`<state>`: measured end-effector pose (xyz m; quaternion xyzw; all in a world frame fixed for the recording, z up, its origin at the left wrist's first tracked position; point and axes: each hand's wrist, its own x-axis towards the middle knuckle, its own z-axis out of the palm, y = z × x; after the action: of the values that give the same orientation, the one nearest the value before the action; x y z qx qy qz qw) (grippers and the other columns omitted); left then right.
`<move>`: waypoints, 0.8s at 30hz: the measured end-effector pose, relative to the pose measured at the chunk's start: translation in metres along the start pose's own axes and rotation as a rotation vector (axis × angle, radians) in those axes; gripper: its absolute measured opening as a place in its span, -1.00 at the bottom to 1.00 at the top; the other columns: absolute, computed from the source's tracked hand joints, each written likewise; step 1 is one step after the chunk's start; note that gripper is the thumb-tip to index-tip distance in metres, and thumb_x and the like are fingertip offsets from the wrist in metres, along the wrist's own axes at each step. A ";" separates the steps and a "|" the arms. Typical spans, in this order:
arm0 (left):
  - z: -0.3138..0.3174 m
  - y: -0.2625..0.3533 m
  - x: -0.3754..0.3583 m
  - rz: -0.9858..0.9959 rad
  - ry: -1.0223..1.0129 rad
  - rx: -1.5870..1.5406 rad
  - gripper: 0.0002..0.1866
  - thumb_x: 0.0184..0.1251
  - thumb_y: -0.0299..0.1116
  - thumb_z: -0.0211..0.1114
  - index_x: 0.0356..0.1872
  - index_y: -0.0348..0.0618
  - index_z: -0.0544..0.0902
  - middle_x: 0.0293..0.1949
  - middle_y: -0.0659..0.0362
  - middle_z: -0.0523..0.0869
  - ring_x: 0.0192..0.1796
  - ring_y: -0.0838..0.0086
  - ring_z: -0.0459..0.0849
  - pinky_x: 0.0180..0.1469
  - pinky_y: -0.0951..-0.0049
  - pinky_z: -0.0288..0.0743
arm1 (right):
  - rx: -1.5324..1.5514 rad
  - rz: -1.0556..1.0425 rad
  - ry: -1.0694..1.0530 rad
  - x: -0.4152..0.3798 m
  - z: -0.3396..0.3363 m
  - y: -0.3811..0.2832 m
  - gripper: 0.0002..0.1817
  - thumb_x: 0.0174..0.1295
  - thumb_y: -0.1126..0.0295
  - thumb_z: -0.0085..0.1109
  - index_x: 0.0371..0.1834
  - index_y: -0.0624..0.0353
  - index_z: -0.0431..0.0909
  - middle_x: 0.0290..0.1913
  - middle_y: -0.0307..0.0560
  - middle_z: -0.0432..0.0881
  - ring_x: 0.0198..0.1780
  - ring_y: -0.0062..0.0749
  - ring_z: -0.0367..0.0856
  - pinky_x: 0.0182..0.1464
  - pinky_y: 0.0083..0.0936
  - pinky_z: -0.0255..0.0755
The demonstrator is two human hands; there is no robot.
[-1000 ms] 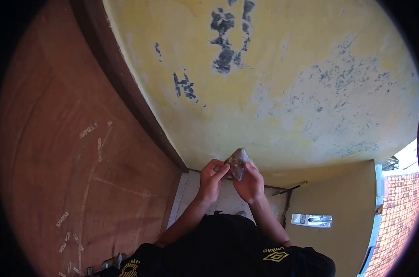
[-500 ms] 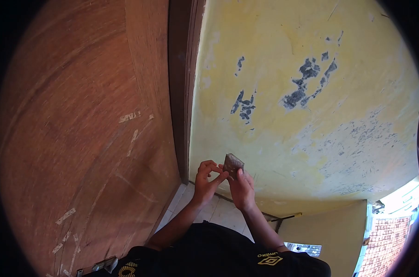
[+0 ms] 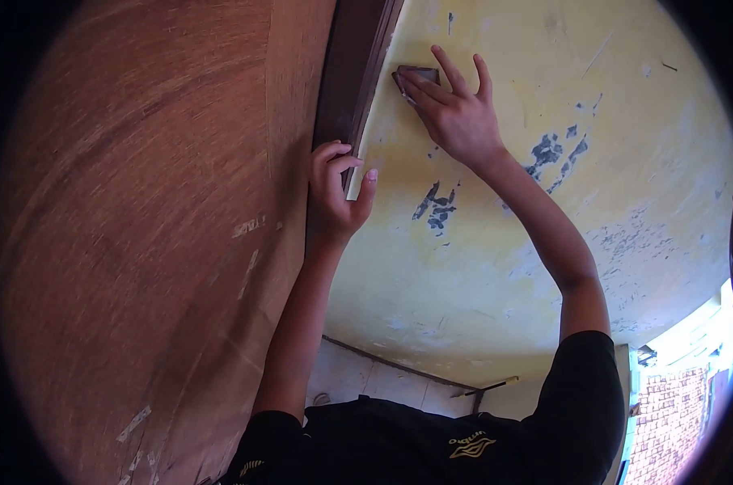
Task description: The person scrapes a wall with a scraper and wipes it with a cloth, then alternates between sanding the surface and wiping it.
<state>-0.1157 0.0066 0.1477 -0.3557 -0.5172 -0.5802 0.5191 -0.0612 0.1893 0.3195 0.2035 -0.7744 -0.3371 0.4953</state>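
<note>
My right hand (image 3: pixel 462 121) is stretched up against the yellow wall (image 3: pixel 431 299), high beside the door frame. Under its fingers lies a folded piece of sandpaper (image 3: pixel 425 74), greyish brown and pressed flat to the wall; two other fingers stick out from it. Lower and further left, my left hand (image 3: pixel 339 190) is at the dark brown door frame (image 3: pixel 358 73). Its fingers are half bent, the thumb stands apart, and nothing is held in it.
On the left stands a large brown wooden door (image 3: pixel 156 202) with torn tape scraps. Dark patches of peeled paint (image 3: pixel 437 206) mark the wall below and right of my right hand. Pale floor tiles (image 3: pixel 366 380) show below, and a bright opening with brickwork (image 3: pixel 665 420) lies at lower right.
Both hands have risen from in front of my body. The sandpaper, held between both hands before, is now at the wall under my right hand; my left hand has let go of it.
</note>
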 end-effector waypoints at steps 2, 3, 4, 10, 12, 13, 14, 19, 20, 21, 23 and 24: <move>0.011 -0.012 0.005 0.030 0.008 0.009 -0.71 0.39 -0.29 0.46 -0.03 -0.19 0.60 0.17 -0.04 0.55 0.27 0.01 0.51 0.37 0.02 0.40 | -0.056 -0.042 -0.026 -0.005 0.014 -0.005 -0.57 0.44 0.21 0.22 0.36 -0.33 0.71 0.35 -0.64 0.69 0.72 -0.37 0.19 0.67 0.36 -0.11; 0.015 -0.016 0.007 0.045 0.010 0.028 -0.67 0.38 -0.25 0.47 0.01 -0.18 0.59 0.20 -0.05 0.53 0.30 -0.02 0.48 0.39 -0.02 0.38 | -0.059 -0.043 -0.030 -0.010 0.017 -0.006 -0.57 0.44 0.21 0.22 0.36 -0.33 0.71 0.35 -0.64 0.69 0.72 -0.37 0.19 0.67 0.36 -0.11; 0.017 -0.020 0.008 0.062 0.011 0.049 -0.62 0.38 -0.21 0.48 0.04 -0.17 0.59 0.23 -0.06 0.50 0.34 -0.05 0.45 0.41 -0.05 0.36 | -0.008 -0.111 -0.032 -0.015 0.020 -0.006 -0.58 0.43 0.20 0.22 0.34 -0.35 0.72 0.33 -0.65 0.70 0.72 -0.38 0.18 0.66 0.40 -0.14; 0.024 -0.047 -0.002 0.155 -0.045 0.136 -0.41 0.34 -0.05 0.52 0.16 -0.21 0.50 0.31 -0.12 0.44 0.40 -0.11 0.40 0.47 -0.13 0.28 | -0.071 -0.041 -0.039 -0.011 0.020 -0.010 -0.62 0.44 0.18 0.22 0.28 -0.46 0.75 0.28 -0.72 0.73 0.74 -0.40 0.16 0.57 0.67 -0.30; 0.024 -0.052 -0.005 0.159 -0.044 0.135 -0.41 0.31 -0.04 0.55 0.15 -0.20 0.52 0.31 -0.12 0.44 0.41 -0.12 0.37 0.46 -0.14 0.30 | 0.078 -0.109 -0.041 -0.009 0.017 0.001 -0.64 0.45 0.15 0.23 0.26 -0.48 0.76 0.25 -0.74 0.75 0.73 -0.41 0.16 0.59 0.64 -0.31; 0.024 -0.053 -0.006 0.165 -0.038 0.128 -0.40 0.29 -0.02 0.58 0.14 -0.19 0.54 0.31 -0.13 0.43 0.42 -0.14 0.35 0.45 -0.14 0.31 | -0.039 -0.029 0.028 -0.001 0.017 0.010 -0.67 0.47 0.11 0.23 0.23 -0.48 0.78 0.23 -0.75 0.76 0.74 -0.42 0.13 0.60 0.63 -0.32; 0.026 -0.050 -0.013 0.152 -0.046 0.110 -0.40 0.29 -0.02 0.58 0.14 -0.19 0.54 0.31 -0.13 0.43 0.42 -0.14 0.35 0.45 -0.14 0.31 | -0.044 -0.025 0.005 -0.015 0.021 0.001 -0.67 0.47 0.11 0.23 0.23 -0.48 0.78 0.23 -0.75 0.76 0.74 -0.42 0.13 0.60 0.63 -0.32; 0.024 -0.050 -0.006 0.179 -0.032 0.143 -0.40 0.33 -0.05 0.53 0.16 -0.20 0.47 0.33 -0.13 0.40 0.40 -0.10 0.36 0.47 -0.16 0.28 | 0.056 0.001 0.012 0.001 0.014 0.008 -0.70 0.43 0.11 0.27 0.16 -0.42 0.82 0.25 -0.71 0.75 0.75 -0.43 0.11 0.57 0.64 -0.31; 0.025 -0.049 -0.008 0.171 -0.034 0.137 -0.40 0.33 -0.05 0.53 0.16 -0.20 0.47 0.33 -0.13 0.40 0.40 -0.10 0.36 0.47 -0.16 0.28 | 0.003 0.073 0.047 0.003 0.011 0.010 -0.70 0.43 0.12 0.28 0.16 -0.41 0.82 0.24 -0.72 0.75 0.75 -0.43 0.12 0.57 0.63 -0.31; 0.026 -0.047 -0.008 0.162 -0.008 0.109 -0.42 0.33 -0.08 0.53 0.16 -0.19 0.47 0.33 -0.13 0.40 0.40 -0.10 0.37 0.48 -0.16 0.29 | -0.052 0.085 0.037 -0.010 0.025 -0.006 -0.70 0.42 0.12 0.28 0.16 -0.44 0.82 0.27 -0.75 0.74 0.75 -0.41 0.11 0.57 0.63 -0.38; 0.028 -0.047 -0.002 0.164 0.022 0.078 -0.43 0.33 -0.10 0.53 0.15 -0.19 0.47 0.32 -0.12 0.40 0.40 -0.09 0.37 0.48 -0.16 0.30 | 0.033 -0.024 -0.010 -0.018 0.033 -0.015 -0.70 0.41 0.11 0.31 0.15 -0.42 0.82 0.30 -0.75 0.72 0.75 -0.40 0.13 0.56 0.63 -0.40; 0.029 -0.044 -0.002 0.166 0.031 0.025 -0.47 0.32 -0.12 0.53 0.12 -0.18 0.50 0.31 -0.12 0.42 0.40 -0.09 0.37 0.46 -0.14 0.30 | 0.078 -0.047 -0.039 -0.016 0.025 -0.012 -0.71 0.41 0.11 0.31 0.15 -0.42 0.82 0.29 -0.75 0.73 0.74 -0.40 0.15 0.56 0.63 -0.38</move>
<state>-0.1612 0.0317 0.1414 -0.3818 -0.4849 -0.5339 0.5780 -0.0772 0.1991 0.2936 0.2343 -0.7915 -0.3219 0.4637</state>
